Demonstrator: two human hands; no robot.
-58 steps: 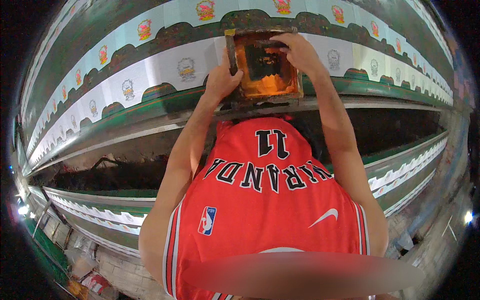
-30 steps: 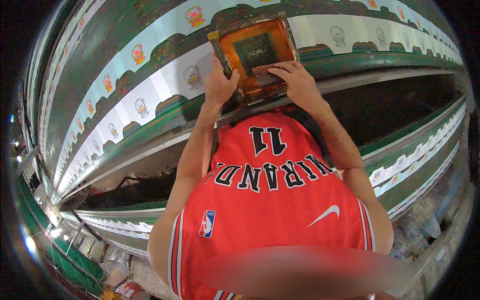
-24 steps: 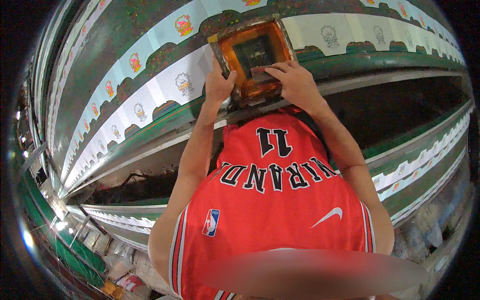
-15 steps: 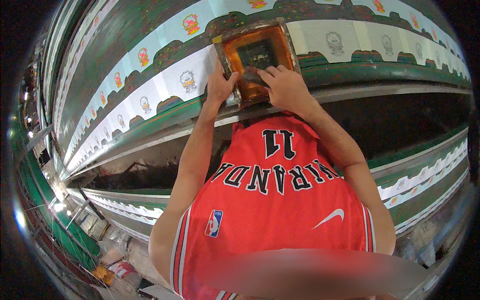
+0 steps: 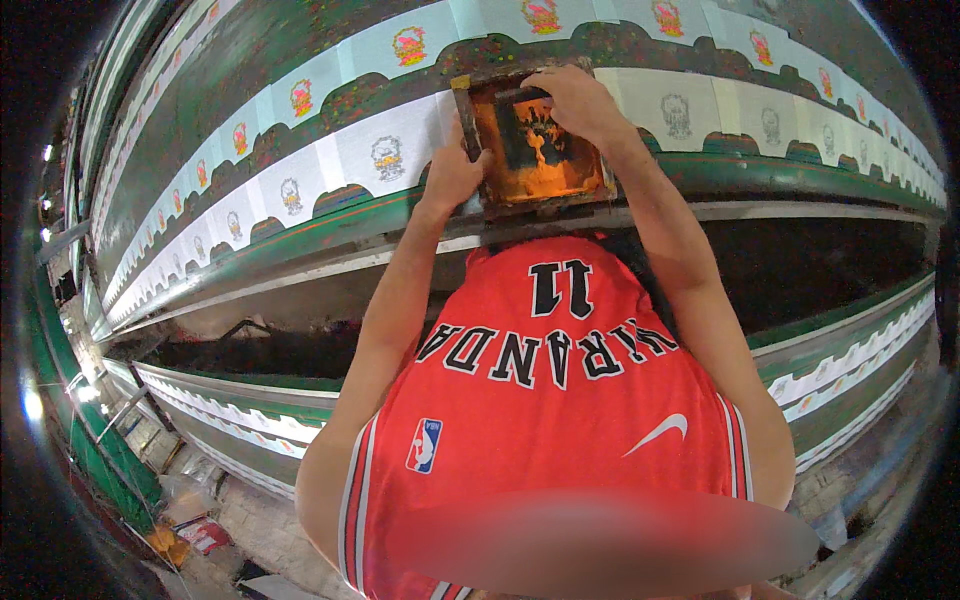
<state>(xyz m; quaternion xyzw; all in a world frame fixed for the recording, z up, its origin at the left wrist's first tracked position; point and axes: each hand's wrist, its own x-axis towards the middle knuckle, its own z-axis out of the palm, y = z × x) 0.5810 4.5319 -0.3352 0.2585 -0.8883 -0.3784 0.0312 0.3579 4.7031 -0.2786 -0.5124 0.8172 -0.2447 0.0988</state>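
A screen-printing frame (image 5: 553, 206) with orange mesh (image 5: 545, 183) lies on the long green table in front of me. Black ink is smeared over the far half of the mesh. My left hand (image 5: 455, 178) is closed around the frame's left side, thumb on top. At the far end of the frame, the fingers of my right hand (image 5: 582, 98) are curled over a dark squeegee (image 5: 524, 95), partly hidden by the hand. White pieces with a black line print (image 5: 387, 157) lie in a row left of the frame. Cream pieces with a grey print (image 5: 676, 114) continue to its right.
Beyond the frame runs another row of pale pieces with red and yellow prints (image 5: 541, 15). A metal rail (image 5: 370, 252) edges the table nearest me. Behind me, another green table carries rows of white pieces (image 5: 215, 405). Litter (image 5: 205, 535) lies on the floor at lower left.
My right hand has moved with the squeegee from the near part of the mesh to its far end, uncovering more orange. My left hand still grips the frame's side. The whole view has shifted slightly.
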